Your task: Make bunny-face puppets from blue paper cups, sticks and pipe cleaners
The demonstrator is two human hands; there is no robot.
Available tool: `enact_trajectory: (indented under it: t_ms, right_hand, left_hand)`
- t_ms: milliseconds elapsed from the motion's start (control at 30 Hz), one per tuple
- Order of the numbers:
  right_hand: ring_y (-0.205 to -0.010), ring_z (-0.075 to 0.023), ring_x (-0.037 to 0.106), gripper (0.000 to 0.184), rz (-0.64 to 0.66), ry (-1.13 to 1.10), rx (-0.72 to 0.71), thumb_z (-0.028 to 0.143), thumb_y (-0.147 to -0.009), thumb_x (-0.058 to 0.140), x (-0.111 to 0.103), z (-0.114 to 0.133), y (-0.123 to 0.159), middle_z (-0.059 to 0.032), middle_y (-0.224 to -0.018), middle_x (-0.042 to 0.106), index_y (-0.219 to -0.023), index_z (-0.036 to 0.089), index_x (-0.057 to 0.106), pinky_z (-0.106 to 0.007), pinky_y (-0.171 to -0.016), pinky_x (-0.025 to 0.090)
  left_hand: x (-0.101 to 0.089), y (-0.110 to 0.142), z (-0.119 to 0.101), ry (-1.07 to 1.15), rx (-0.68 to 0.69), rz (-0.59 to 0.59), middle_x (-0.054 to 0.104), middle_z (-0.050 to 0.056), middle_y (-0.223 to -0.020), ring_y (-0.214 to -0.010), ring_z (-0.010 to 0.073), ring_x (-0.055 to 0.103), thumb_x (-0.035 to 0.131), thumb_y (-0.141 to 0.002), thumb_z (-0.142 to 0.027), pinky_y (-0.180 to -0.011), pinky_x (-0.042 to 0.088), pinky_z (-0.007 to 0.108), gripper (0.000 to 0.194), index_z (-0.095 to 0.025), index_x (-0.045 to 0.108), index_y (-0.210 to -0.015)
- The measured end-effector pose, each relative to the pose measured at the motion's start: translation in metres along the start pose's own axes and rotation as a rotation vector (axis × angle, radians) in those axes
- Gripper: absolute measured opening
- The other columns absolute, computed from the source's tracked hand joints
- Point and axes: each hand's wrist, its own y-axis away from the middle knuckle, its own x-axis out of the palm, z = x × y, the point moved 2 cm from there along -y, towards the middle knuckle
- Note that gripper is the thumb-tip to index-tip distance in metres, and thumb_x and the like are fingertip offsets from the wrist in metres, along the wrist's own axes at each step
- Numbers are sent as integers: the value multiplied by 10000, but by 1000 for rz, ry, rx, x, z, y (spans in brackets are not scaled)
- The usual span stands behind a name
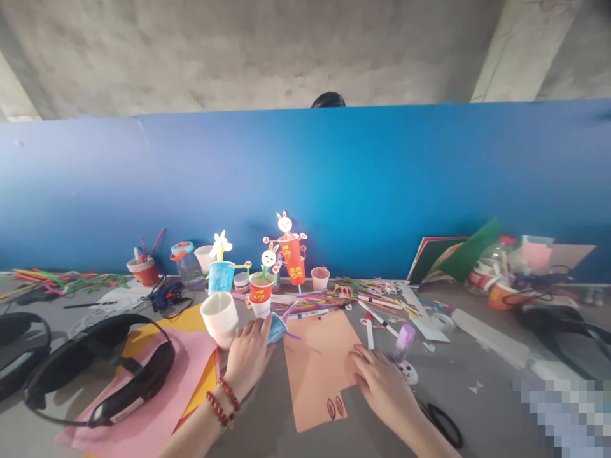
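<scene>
Here, left hand [248, 356] grip closed around blue cup [277, 327], right hand [382, 381] flat on peach paper [317, 366]

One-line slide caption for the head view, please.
Left hand grips a blue paper cup; right hand flat on peach paper.

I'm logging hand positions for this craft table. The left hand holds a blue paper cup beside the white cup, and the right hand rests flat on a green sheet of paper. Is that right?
Not quite: the sheet under the right hand is a salmon-pink sheet, not green, as the head view shows. The rest stands: the left hand holds the blue paper cup beside the white cup.
</scene>
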Motion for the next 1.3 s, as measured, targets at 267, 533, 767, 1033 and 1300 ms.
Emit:
enact_trajectory:
  t_ms: [267,533,767,1033,1300]
  right_hand:
    - [-1164,-247,616,391,-3,-184,-101,51,-842,499,-3,18,24,-73,-1253,677,-1124,247,687,-346,-968,500]
    - [-1207,-253,579,407,52,-215,-76,50,-833,512,6,17,30,-78,-1276,660,-1151,235,685,-366,-1022,467]
    - [-1155,-250,629,402,-35,-291,-77,75,-840,514,-4,18,41,-75,-1250,685,-1158,250,686,-357,-976,497]
    - [-684,-233,706,203,-321,-222,260,385,-923,491,-19,-79,55,-57,-806,750,-890,254,642,-303,-605,518]
    - [-644,-239,689,180,-280,-250,384,404,-729,622,-25,-117,5,-26,-718,715,-821,250,625,-279,-548,470]
  left_hand:
    - [5,7,9,19,-9,-45,653,147,-1164,-1055,309,609,533,-918,-228,-871,466,419,454,-132,470,-1357]
    - [5,28,4,129,26,-86,653,134,-1224,-1094,305,624,534,-911,-257,-915,494,430,440,-179,511,-1343]
    - [7,25,6,90,8,-77,663,154,-1228,-1071,317,644,489,-942,-277,-897,503,444,424,-125,521,-1336]
    - [7,26,4,67,19,-168,595,162,-1369,-1204,335,588,511,-934,-327,-990,472,477,464,-153,511,-1365]
    - [0,25,-1,67,144,-365,534,164,-1421,-1316,347,492,519,-941,-350,-1024,471,495,472,-187,483,-1383]
